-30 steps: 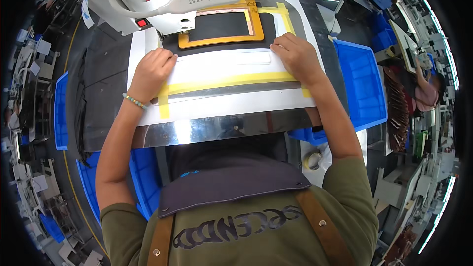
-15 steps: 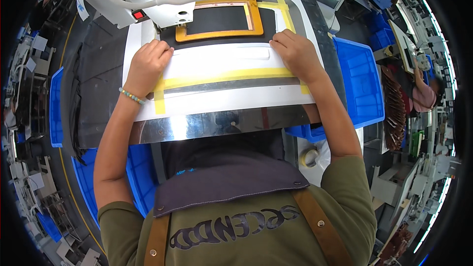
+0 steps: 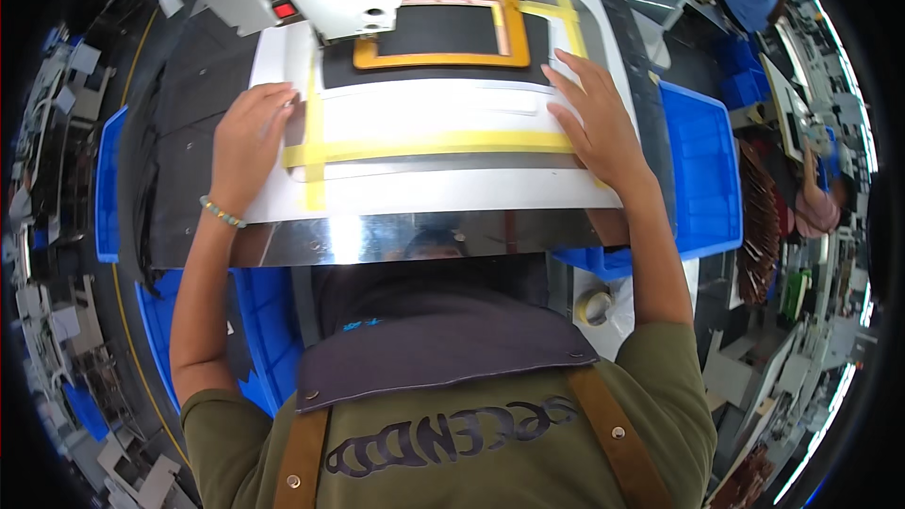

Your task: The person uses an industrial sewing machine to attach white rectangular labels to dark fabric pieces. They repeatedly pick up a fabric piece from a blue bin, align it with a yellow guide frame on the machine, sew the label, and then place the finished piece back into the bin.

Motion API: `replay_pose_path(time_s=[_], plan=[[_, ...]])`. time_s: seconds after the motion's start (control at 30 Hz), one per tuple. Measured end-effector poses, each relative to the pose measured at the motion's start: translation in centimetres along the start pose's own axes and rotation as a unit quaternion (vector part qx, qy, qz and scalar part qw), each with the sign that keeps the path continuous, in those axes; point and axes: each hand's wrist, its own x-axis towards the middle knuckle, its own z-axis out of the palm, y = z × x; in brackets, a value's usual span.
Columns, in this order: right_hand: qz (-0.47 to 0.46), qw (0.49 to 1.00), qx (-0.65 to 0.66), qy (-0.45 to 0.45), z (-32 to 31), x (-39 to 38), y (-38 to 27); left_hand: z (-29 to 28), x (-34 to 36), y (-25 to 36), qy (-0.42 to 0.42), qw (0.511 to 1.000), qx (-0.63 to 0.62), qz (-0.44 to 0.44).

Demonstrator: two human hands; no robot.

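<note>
My left hand [image 3: 247, 137] is over the left edge of a white sheet [image 3: 452, 196], fingers stretched out and holding nothing I can see. On the right, my right hand [image 3: 603, 127] has its fingers spread beside the end of a white panel [image 3: 415, 113]. The panel lies between my hands, inside yellow tape strips [image 3: 443, 143]. Just beyond it, a yellow-orange rectangular frame [image 3: 523, 33] rests on dark material [image 3: 341, 68], its opening showing black. The head of a white machine [image 3: 344, 14] covers the frame's far left part.
A shiny metal table edge [image 3: 396, 238] runs in front of me. Blue bins stand right of the table [image 3: 702, 170] and below its left side [image 3: 269, 320]. A roll of tape [image 3: 594, 307] sits by my right elbow. Other people work far right.
Both hands have let go of the panel's far corners and moved apart, the left one outward to the left. My right fingers have opened. The view has shifted slightly.
</note>
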Motion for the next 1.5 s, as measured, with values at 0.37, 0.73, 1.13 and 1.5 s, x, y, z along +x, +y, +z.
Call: replay_pose_path(time_s=[0.37, 0.73, 1.13, 1.5], plan=[[0.058, 0.995, -0.048, -0.065, 1.7, -1.4, 0.2, 2.3, 0.4, 1.7, -0.038, 0.996, 0.070, 0.044], [0.062, 0.996, -0.022, -0.056, 1.6, -1.5, 0.8, 2.7, 0.3, 1.4, -0.123, 0.989, 0.076, 0.030], [0.033, 0.998, -0.023, -0.046, 1.7, -1.1, 0.2, 2.3, 0.5, 1.6, -0.174, 0.977, 0.117, 0.046], [0.016, 0.998, 0.013, 0.051, 2.8, -1.6, 1.0, 2.3, 0.8, 1.2, -0.163, 0.980, 0.092, 0.071]])
